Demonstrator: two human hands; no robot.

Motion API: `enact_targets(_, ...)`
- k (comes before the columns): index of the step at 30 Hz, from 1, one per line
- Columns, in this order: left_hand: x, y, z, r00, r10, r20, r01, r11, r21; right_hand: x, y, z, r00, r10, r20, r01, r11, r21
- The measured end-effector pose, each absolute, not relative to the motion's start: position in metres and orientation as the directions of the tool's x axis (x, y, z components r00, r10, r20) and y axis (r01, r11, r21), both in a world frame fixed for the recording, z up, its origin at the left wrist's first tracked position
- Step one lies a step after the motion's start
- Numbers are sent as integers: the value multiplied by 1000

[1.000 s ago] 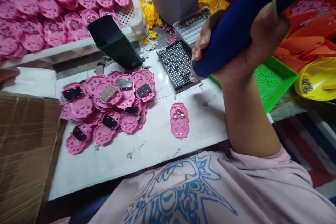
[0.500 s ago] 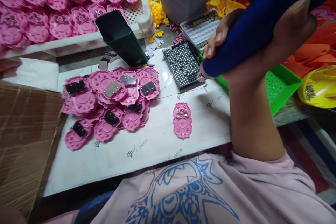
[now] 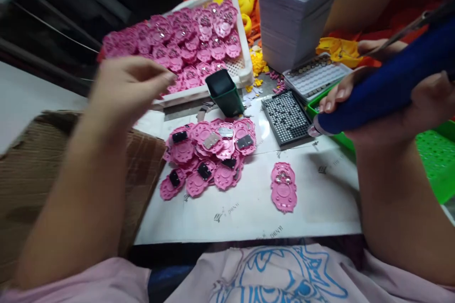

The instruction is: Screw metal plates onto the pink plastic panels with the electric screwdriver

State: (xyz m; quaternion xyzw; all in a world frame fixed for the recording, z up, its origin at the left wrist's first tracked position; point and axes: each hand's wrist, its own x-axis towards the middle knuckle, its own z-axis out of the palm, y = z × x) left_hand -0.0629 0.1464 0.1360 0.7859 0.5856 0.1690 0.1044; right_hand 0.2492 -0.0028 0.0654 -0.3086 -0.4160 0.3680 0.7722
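My right hand (image 3: 394,99) is wrapped round a blue electric screwdriver (image 3: 377,80), its tip close to the right edge of a black screw tray (image 3: 287,117) filled with small silver screws. Slightly blurred, my left hand (image 3: 130,87) is raised at the left with its fingers pressed together, in front of the crate of pink parts. Whatever it may hold is hidden. One pink plastic part (image 3: 283,188) with shiny metal pieces lies alone on the white work surface (image 3: 245,220). To its left is a heap of pink parts (image 3: 202,182) bearing black or grey plates.
A dark green container (image 3: 227,97) stands tilted behind the heap. Beyond it is a white crate (image 3: 245,64) of pink parts. A tall stack of white trays (image 3: 284,23) rises at the back. A cardboard box (image 3: 145,161) borders the left, a green basket (image 3: 441,175) the right.
My left hand and forearm have come into view at the left. The view has swung left and up, so the crate shows more fully. My right hand keeps hold of the electric screwdriver.
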Motion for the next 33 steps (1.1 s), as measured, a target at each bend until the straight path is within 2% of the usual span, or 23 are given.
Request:
enact_targets(4, -60, 183, 108, 254, 946, -201, 967, -241, 89, 249, -2, 61, 380, 829, 410, -369, 542, -755)
enact_targets(9, -51, 212, 62, 176, 923, -341, 982, -189, -3, 246, -2, 57, 404, 848, 343, -425, 506, -750)
enact_targets(13, -51, 216, 54, 150, 906, -395, 987, -162, 3, 247, 0, 58, 434, 836, 337, -413, 517, -750)
enact_targets(18, -60, 216, 56, 143, 893, -427, 986, -92, 138, 247, 1, 60, 440, 831, 341, -392, 519, -759)
enact_targets(26, -74, 213, 69, 149, 935, -320, 880, 22, 474, 246, 2, 59, 435, 836, 336, -436, 521, -734)
enact_targets(30, -70, 194, 95, 164, 972, -167, 770, -21, 638, 249, 2, 58, 375, 843, 385, -418, 525, -741)
enact_targets(32, -62, 170, 108, 197, 979, -52, 660, -93, 746, 250, 1, 59, 376, 840, 390, -412, 529, -742)
enact_targets(33, -56, 154, 112, 222, 975, 23, 547, -144, 825, 250, 0, 60, 400, 833, 382, -413, 536, -737)
